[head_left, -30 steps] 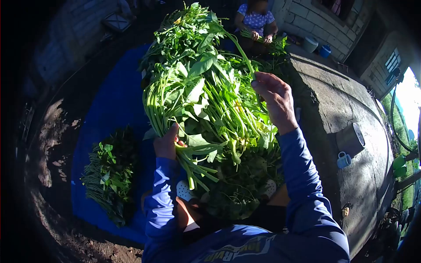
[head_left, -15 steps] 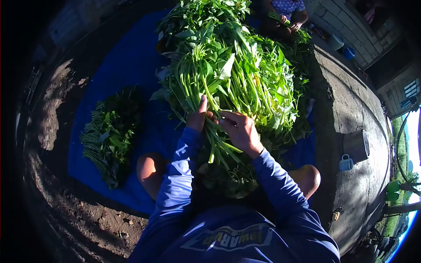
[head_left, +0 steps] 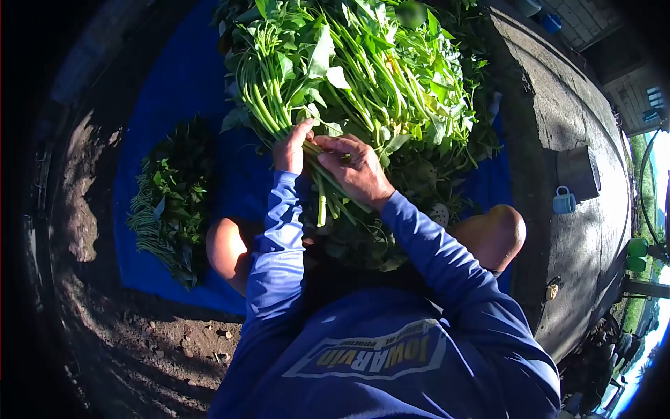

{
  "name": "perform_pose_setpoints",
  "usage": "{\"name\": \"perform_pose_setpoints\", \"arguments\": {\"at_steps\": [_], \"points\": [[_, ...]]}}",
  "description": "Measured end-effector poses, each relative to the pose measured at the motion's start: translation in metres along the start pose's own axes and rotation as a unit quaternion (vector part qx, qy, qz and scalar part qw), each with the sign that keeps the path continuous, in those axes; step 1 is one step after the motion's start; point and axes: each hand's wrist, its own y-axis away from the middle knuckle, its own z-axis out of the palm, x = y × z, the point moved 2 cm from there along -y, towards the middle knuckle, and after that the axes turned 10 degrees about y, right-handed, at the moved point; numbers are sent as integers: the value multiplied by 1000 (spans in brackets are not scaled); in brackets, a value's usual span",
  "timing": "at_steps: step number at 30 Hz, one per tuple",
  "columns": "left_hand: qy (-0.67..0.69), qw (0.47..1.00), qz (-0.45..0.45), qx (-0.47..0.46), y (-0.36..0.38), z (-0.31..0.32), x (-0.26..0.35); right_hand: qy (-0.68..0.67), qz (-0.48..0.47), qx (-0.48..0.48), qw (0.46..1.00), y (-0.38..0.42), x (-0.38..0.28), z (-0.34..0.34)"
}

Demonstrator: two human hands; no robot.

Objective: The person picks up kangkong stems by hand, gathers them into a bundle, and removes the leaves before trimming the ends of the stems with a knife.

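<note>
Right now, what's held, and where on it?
A bunch of leafy greens, gripped by its stems near the cut ends, left hand and right hand together.

An outdoor yard beside a home: bare soil (head_left: 185,342), a concrete ledge (head_left: 583,279) and a block wall (head_left: 578,21).

Leafy pile (head_left: 377,77) is blocking the front, blue tarp (head_left: 230,167) is leaving a gap before smaller bundle (head_left: 174,209), knees (head_left: 494,234) are flanking.

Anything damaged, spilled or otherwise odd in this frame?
One small thing: a yellowish patch shows in the large leafy pile, standing out against the green around it, perhaps an ageing leaf. No spill is visible, and nothing else stands out.
</note>
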Motion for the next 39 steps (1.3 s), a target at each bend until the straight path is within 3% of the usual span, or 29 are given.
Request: {"name": "perform_pose_setpoints", "arguments": {"at_steps": [2,4,5,8,10,12,14,18,22,29,32,36,37,39], "points": [[136,979,-129,74,19,13,32,-144,-2,124,982,-3,-20,-50],[185,975,-112,50,19,10,46,-88,-1,253,964,-1,-42,-110],[197,973,-115,38,20,8,53,-41,3,260,965,5,-50,-128],[175,978,-110,12,22,17,70,32,23,166,985,30,-59,-138],[219,971,-88,-29,22,16,68,181,-42,136,973,42,-70,-130],[259,957,-116,-56,20,14,63,195,-110,63,972,55,-75,-121],[282,950,-126,-53,16,14,57,318,-177,56,930,60,-87,-111],[249,961,-118,-8,22,25,61,420,-194,55,885,58,-68,-103],[243,964,-108,10,24,29,62,363,-133,-18,922,78,-64,-91],[257,959,-92,76,27,40,59,183,-43,1,982,113,-28,-29],[245,961,-94,83,28,37,62,25,96,6,995,118,-37,-38],[244,962,-102,66,25,27,61,25,124,-19,992,142,-30,-48],[252,961,-95,64,21,20,63,-8,173,-40,984,151,-34,-50],[262,959,-99,51,14,10,66,55,139,-68,986,174,1,-42]]}}
